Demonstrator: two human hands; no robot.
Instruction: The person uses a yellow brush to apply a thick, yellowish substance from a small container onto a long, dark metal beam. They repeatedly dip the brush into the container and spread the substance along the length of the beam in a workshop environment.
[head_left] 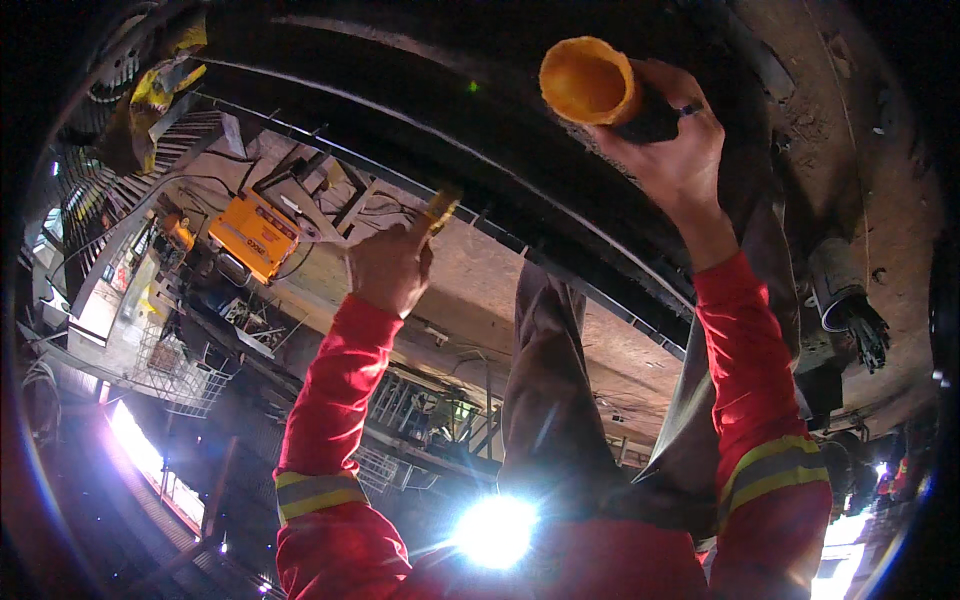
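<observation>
My right hand (672,140) is raised and wrapped around a dark tool that ends in an orange cone-shaped cup (588,80), whose open mouth faces me. A ring shows on one finger. My left hand (390,265) is closed on a small yellow-tipped stick or tool (440,208) that points up toward a long black curved beam (470,120). Both arms wear red sleeves with yellow reflective bands. My legs in grey-brown trousers (545,400) stretch out between the arms.
An orange box-shaped machine (255,235) with cables stands at the left. Metal stairs and grating (170,140) lie at the upper left. A black cable bundle in a pipe (850,300) sits at the right. A bright lamp glare (495,530) fills the lower middle.
</observation>
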